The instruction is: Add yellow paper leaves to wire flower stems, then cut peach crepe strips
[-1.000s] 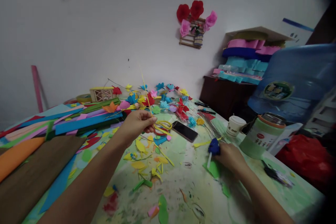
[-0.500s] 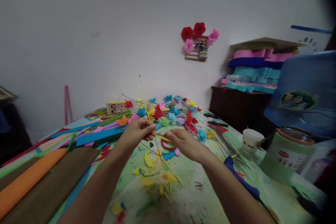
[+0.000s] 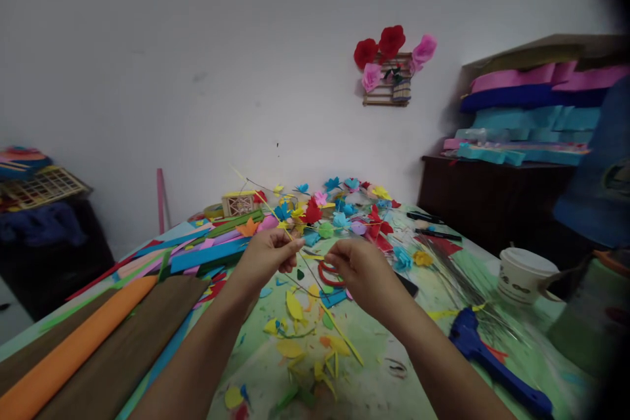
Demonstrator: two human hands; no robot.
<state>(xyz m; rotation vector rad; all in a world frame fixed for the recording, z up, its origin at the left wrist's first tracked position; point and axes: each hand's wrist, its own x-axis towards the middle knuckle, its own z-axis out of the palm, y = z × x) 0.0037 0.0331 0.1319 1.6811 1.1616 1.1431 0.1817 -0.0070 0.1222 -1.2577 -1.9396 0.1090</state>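
My left hand (image 3: 272,254) is closed in a pinch on a thin dark wire (image 3: 309,270) partly covered in yellow paper. The wire slants from upper left down toward the table. My right hand (image 3: 361,268) has thumb and fingertips pressed together at the end of a narrow yellow paper strip (image 3: 313,256), which runs across from the left fingertips. Beneath the hands lie a red scissor handle (image 3: 329,273) and yellow paper petals (image 3: 294,306). Just beyond is a cluster of paper flowers, including a red one (image 3: 312,210) and a blue one (image 3: 283,211).
Crepe paper rolls, one orange (image 3: 93,335), cover the table's left. On the right are a blue glue gun (image 3: 492,357), thin wires (image 3: 455,275), black pens (image 3: 438,234), a lidded paper cup (image 3: 525,275) and a green jug (image 3: 583,318). A small wooden box (image 3: 239,204) stands behind.
My right hand has moved away from my left, widening the gap between them. The wire's upper end leans further left. The view has turned left, so surroundings sit further right.
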